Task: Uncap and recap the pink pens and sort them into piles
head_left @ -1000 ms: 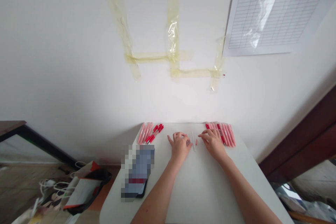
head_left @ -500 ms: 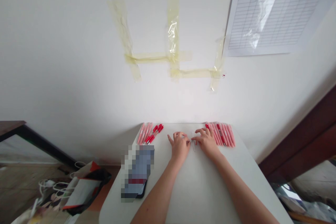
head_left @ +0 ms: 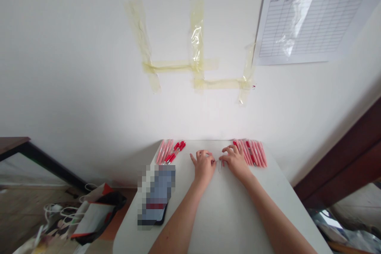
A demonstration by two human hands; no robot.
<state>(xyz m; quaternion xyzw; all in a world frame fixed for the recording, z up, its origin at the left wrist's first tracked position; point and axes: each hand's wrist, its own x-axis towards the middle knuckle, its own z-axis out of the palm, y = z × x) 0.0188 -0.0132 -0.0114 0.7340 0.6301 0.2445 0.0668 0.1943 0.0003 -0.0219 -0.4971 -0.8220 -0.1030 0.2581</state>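
Note:
Both of my hands rest on a white table [head_left: 226,214] near its far edge. My left hand [head_left: 204,165] is curled, its fingertips pinched on a small pen part I cannot make out. My right hand [head_left: 235,160] is curled too, its fingers down on a thin white pen refill [head_left: 219,165] lying between the hands. A row of pink pens [head_left: 253,152] lies just right of my right hand. A second group of pink and red pens [head_left: 170,151] lies left of my left hand.
A phone [head_left: 156,198], blurred out, lies on the table's left side. The wall behind carries yellowed tape strips [head_left: 196,63] and a printed sheet [head_left: 309,20]. Bags and cables [head_left: 86,218] sit on the floor at left. A dark wooden edge [head_left: 345,154] stands at right.
My right hand has moved left from the pink pen row to the refill and the small pink piece between the hands. My left hand has stayed in place.

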